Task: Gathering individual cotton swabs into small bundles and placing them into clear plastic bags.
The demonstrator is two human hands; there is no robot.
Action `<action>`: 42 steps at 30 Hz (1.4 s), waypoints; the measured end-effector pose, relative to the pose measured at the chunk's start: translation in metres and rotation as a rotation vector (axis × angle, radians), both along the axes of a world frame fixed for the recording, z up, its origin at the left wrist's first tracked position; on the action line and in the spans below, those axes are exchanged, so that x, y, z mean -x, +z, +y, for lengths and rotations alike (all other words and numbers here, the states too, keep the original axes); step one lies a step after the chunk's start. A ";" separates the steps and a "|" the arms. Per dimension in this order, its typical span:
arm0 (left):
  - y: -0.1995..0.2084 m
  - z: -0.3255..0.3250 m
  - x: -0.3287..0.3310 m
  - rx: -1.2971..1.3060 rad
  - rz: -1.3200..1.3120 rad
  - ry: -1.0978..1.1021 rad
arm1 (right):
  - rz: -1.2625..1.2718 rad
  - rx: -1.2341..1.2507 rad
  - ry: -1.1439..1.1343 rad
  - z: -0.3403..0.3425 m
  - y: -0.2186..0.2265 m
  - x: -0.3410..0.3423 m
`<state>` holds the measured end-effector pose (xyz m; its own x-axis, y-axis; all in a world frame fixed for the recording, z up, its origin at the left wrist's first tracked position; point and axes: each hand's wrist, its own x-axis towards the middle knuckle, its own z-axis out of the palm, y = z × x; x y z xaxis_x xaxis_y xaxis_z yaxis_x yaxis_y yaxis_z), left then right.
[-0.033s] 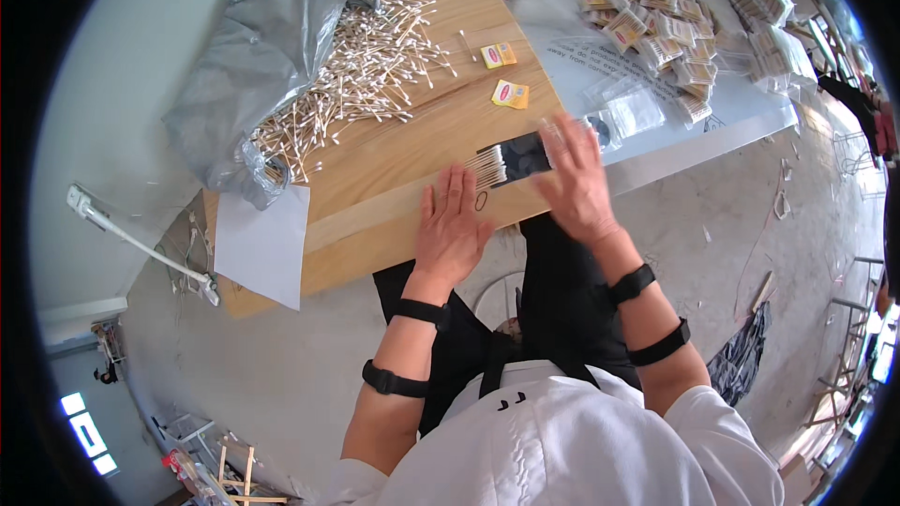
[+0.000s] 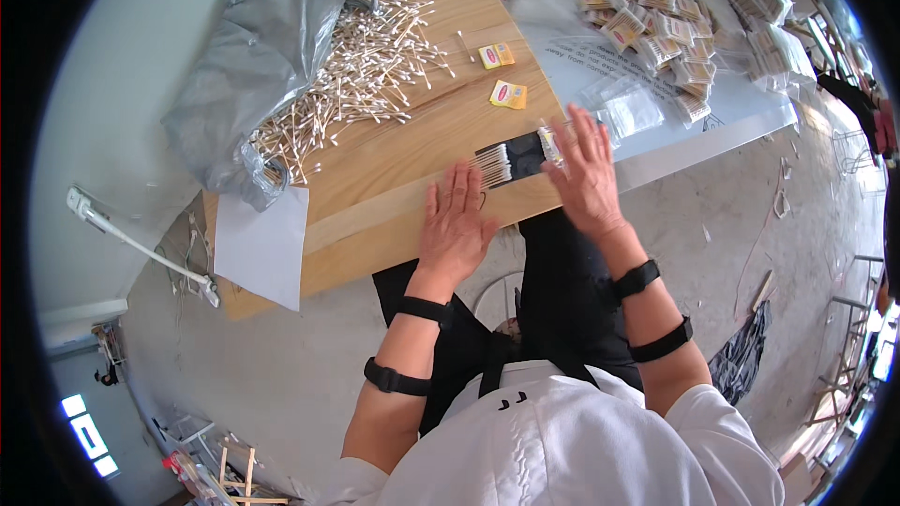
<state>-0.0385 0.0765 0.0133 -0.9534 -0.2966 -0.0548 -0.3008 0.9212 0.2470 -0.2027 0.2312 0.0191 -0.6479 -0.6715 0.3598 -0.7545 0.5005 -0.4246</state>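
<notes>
A row of cotton swabs [image 2: 493, 167] lies side by side on the wooden table, partly over a dark strip [image 2: 527, 156]. My left hand [image 2: 453, 225] rests flat at the near left end of the row, fingers stretched and the tips touching the swab sticks. At the strip's right end is my right hand [image 2: 589, 173], its fingers long and slightly apart. Beside its fingers a small white and yellow packet [image 2: 550, 144] shows in part; the rest is hidden behind the hand.
A grey plastic bag [image 2: 253, 56] spills a heap of loose swabs [image 2: 375, 66] at the left. Two yellow cards [image 2: 508, 94] lie beyond the strip. Packed swab packets [image 2: 656, 28] pile up at the far right, near clear bags [image 2: 633, 112]. White paper [image 2: 262, 244] overhangs the table's left end.
The swab row has slid slightly right along the dark strip. My right hand has shifted a little right, and the small packet beside it now shows. My left hand has barely moved.
</notes>
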 end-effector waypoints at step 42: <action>-0.015 0.078 0.125 -1.336 0.996 0.517 | -1.367 1.087 -0.410 -0.011 -0.052 0.048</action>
